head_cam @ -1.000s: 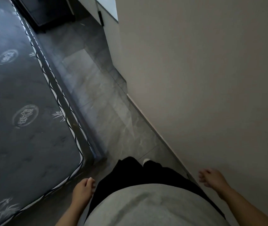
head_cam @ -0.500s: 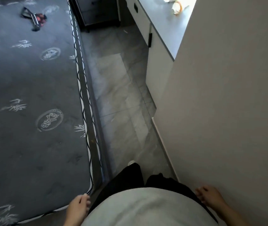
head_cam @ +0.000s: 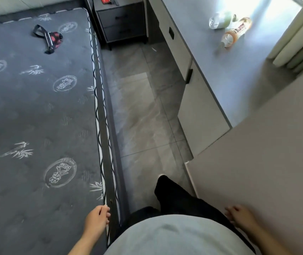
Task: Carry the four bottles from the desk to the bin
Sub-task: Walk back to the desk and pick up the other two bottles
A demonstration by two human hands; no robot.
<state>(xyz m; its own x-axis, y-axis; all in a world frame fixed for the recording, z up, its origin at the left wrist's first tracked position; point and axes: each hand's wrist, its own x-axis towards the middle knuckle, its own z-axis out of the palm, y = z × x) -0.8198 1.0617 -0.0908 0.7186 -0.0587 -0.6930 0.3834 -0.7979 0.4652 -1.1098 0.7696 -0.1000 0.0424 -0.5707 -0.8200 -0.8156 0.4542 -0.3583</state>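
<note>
Grey desk (head_cam: 239, 74) up at 1 o'clock has only two bottles lying on it: a green one (head_cam: 220, 20) and an orange one (head_cam: 236, 32) touching it. Left hand (head_cam: 97, 219) and right hand (head_cam: 240, 215) hang loose, holding nothing. No bin in sight, so probably halfway done.

I see a grey tiled floor (head_cam: 139, 111) running between a dark patterned mattress (head_cam: 36, 111) on the left and a grey desk (head_cam: 239, 74) on the right. A dark nightstand (head_cam: 123, 23) stands ahead; a beige wall (head_cam: 266, 162) fills the right, with bright window light over the desk.
</note>
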